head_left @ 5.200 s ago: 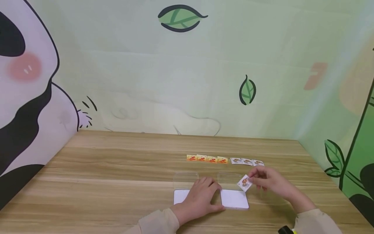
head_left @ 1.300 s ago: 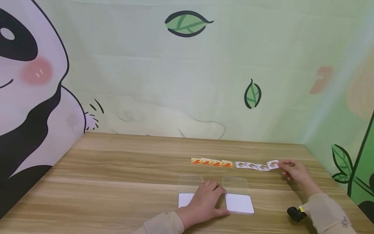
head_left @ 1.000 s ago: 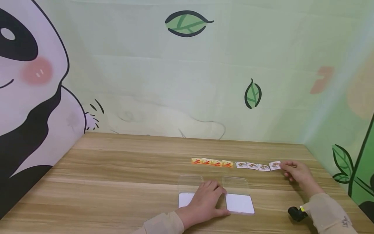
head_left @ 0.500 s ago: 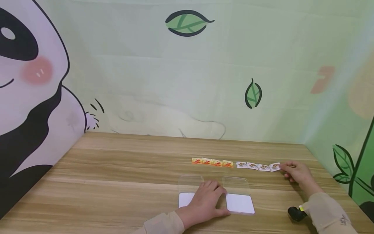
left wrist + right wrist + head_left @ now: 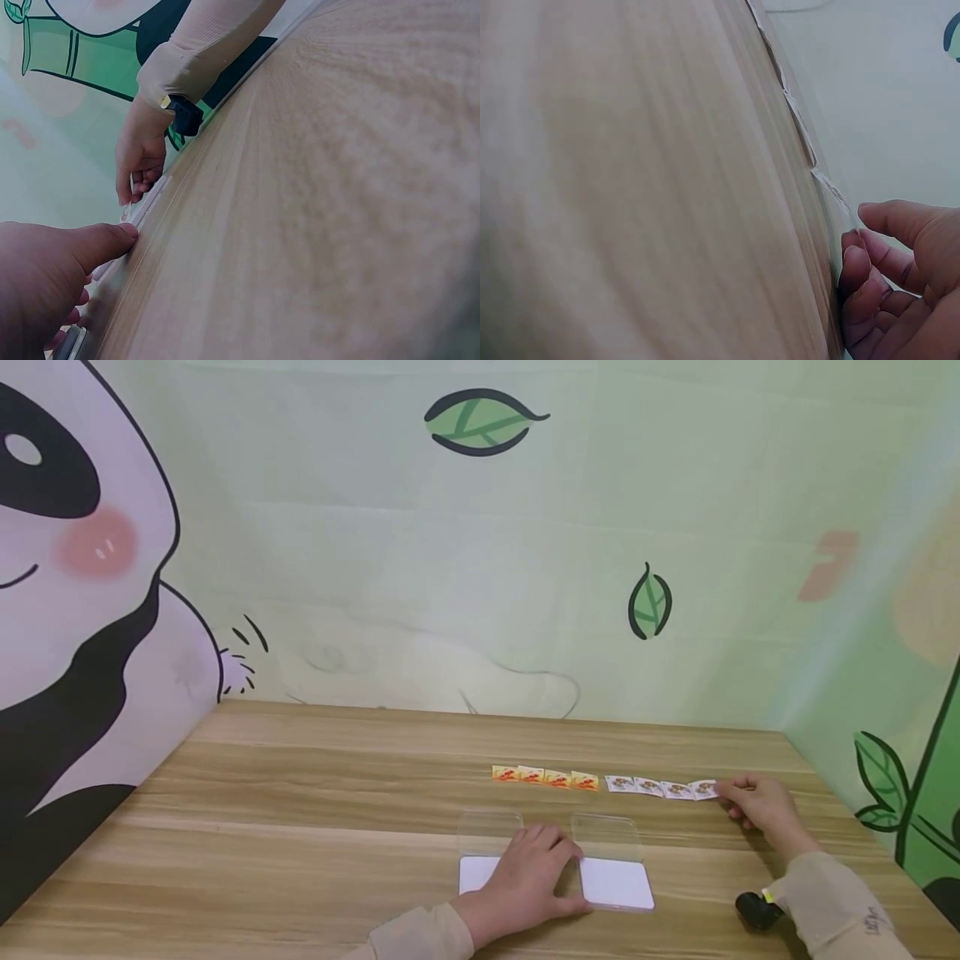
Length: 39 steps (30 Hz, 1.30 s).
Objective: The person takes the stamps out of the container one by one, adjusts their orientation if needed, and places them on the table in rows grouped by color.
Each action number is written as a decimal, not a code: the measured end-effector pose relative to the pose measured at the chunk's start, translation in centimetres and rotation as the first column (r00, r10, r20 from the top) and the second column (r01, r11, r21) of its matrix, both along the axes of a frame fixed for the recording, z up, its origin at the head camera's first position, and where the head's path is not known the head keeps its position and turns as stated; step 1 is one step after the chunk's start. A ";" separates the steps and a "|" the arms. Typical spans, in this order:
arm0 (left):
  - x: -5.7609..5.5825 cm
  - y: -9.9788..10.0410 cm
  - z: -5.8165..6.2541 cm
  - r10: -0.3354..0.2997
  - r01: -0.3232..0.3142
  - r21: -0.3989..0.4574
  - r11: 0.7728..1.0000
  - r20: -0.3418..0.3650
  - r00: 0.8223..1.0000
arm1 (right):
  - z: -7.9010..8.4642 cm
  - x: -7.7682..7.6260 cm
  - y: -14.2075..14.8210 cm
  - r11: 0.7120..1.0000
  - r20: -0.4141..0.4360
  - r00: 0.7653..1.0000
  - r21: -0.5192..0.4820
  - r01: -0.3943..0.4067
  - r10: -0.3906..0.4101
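Note:
My right hand (image 5: 761, 806) pinches the right edge of a small white picture card (image 5: 703, 790), the last in a row of white cards (image 5: 648, 787) on the table. In the right wrist view that card (image 5: 831, 187) slants up from the row towards thumb and fingers. A row of yellow picture cards (image 5: 557, 779) lies to the left. My left hand (image 5: 517, 881) covers part of a left white-filled case (image 5: 472, 872); its thumb and index finger grip the left corners of the right white-filled case (image 5: 617, 885). Both cases have clear lids (image 5: 607, 835) laid back.
A black object with a yellow part (image 5: 759, 910) hangs at the right sleeve cuff. Behind the wooden table (image 5: 300, 802) stands a backdrop (image 5: 360, 568) printed with a panda and leaves. Bare wood stretches to the left of the cases.
My right hand has carried the white card from above the right case to the row's right end. Over the last second it lowered into line with its neighbour. My left hand keeps its place.

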<state>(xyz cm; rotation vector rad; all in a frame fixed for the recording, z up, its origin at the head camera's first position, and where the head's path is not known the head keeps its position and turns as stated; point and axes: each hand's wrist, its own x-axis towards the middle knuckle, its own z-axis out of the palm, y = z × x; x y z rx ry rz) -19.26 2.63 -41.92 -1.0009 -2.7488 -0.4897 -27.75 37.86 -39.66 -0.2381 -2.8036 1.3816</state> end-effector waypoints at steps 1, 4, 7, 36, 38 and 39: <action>0.0 0.0 0.0 0.000 0.000 0.000 1.000 0.002 1.000 | 0.0 0.0 0.0 1.000 -0.004 1.000 0.013 0.002 -0.002; 0.0 0.0 0.0 0.001 -0.001 -0.002 1.000 0.002 1.000 | 0.1 0.1 -0.2 0.999 -0.009 1.000 0.048 0.007 -0.007; 0.0 0.0 0.0 0.001 -0.001 -0.004 1.000 0.000 1.000 | 0.3 0.2 -0.3 0.997 -0.010 1.000 0.077 0.015 -0.014; -0.1 0.1 -0.1 0.010 -0.010 -0.013 1.000 0.016 1.000 | 1.0 0.6 -0.5 0.985 -0.026 1.000 0.173 -0.004 0.009; -0.1 0.1 0.0 0.011 -0.011 -0.020 1.000 0.017 1.000 | 1.2 0.7 -0.7 0.985 -0.036 0.999 0.174 -0.009 0.016; -0.1 0.1 0.0 0.012 -0.012 -0.022 1.000 0.019 1.000 | 1.2 0.8 -0.8 0.984 -0.041 0.999 0.176 -0.011 0.019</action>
